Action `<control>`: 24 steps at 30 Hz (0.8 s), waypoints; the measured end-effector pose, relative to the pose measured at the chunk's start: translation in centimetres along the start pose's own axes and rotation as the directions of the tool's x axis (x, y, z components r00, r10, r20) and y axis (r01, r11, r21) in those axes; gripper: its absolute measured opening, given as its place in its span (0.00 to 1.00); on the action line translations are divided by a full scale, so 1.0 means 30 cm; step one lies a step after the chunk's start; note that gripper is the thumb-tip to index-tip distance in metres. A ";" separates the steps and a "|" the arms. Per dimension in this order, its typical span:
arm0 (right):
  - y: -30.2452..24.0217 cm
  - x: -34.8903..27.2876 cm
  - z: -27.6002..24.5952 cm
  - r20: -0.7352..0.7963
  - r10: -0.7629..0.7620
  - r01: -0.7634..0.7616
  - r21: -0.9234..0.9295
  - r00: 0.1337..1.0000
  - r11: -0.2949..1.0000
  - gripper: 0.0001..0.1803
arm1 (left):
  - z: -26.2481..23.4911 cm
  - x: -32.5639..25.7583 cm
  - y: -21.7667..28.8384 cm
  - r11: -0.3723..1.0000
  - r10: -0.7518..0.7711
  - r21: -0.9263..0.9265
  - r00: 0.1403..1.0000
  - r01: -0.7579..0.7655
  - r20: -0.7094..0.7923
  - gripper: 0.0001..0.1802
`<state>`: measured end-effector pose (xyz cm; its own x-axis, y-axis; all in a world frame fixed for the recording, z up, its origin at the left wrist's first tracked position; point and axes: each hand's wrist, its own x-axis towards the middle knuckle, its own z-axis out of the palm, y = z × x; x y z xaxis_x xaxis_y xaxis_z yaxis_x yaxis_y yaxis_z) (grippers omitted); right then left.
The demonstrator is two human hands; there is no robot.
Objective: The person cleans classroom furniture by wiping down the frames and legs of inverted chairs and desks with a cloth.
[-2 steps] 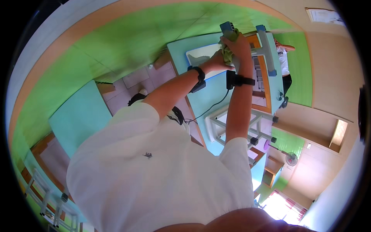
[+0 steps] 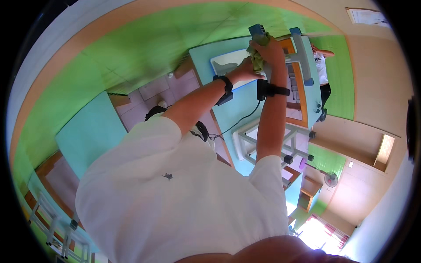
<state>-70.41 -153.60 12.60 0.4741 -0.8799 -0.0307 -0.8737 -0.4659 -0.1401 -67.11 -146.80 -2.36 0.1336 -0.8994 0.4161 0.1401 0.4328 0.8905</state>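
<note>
Both our hands are up at the far end of the teal table [image 2: 245, 109], working on the same small spot: our right hand [image 2: 272, 51] is closed over a yellow-green cloth [image 2: 258, 59], pressing it against a small blue boxy object [image 2: 258, 30] that sticks up just above our fingers, while our left hand [image 2: 246, 71] comes in from below and wraps around the lower part of the cloth, fingers curled on it. We wear a dark band on each wrist, the left one [image 2: 225, 87] and the right one [image 2: 268, 90]. We judge the cloth to be light, soft and limp; it bunches and folds under our grip and hangs a little below the palm, so it takes whatever shape the hand gives it and is best held gathered in the fist, not by an edge. It looks pale lime, crumpled, with no pattern we can make out. The blue object seems rigid and hard-edged, probably smooth plastic or metal, so it could slip under the cloth unless steadied; how it is fixed to the table we cannot tell, as our hands cover its base. It is dark blue with a flat top. A black cable [image 2: 239, 122] trails across the tabletop below our wrists, and a white stool frame [image 2: 263, 140] stands under our right forearm.
</note>
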 end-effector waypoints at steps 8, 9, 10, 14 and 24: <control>0.018 -0.079 -0.031 -0.020 0.025 -0.028 -0.175 1.000 0.984 0.39 | 0.078 -0.060 -0.075 0.990 0.013 0.135 0.950 0.031 -0.312 0.30; 0.034 -0.103 -0.031 -0.009 -0.024 0.022 -0.208 1.000 0.978 0.39 | 0.069 -0.063 -0.081 0.996 -0.015 0.081 0.961 0.039 -0.277 0.30; 0.041 -0.133 -0.027 0.000 -0.028 0.027 -0.212 1.000 0.977 0.39 | 0.064 -0.067 -0.083 0.999 -0.039 0.026 0.969 0.046 -0.244 0.30; 0.073 -0.201 -0.066 -0.171 -0.354 0.278 -0.354 0.920 0.893 0.30 | 0.051 -0.089 -0.085 0.963 0.032 0.267 0.965 0.040 -0.260 0.31; 0.081 -0.214 -0.135 0.021 -0.245 0.242 -0.258 0.969 0.935 0.24 | 0.023 -0.084 -0.096 0.944 -0.175 0.279 0.984 0.179 -0.037 0.25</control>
<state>-76.01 -149.46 16.47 0.6759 -0.7368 -0.0166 -0.7305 -0.6728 0.1170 -68.52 -145.81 -5.84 0.1430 -0.9586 0.2464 -0.1175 0.2307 0.9659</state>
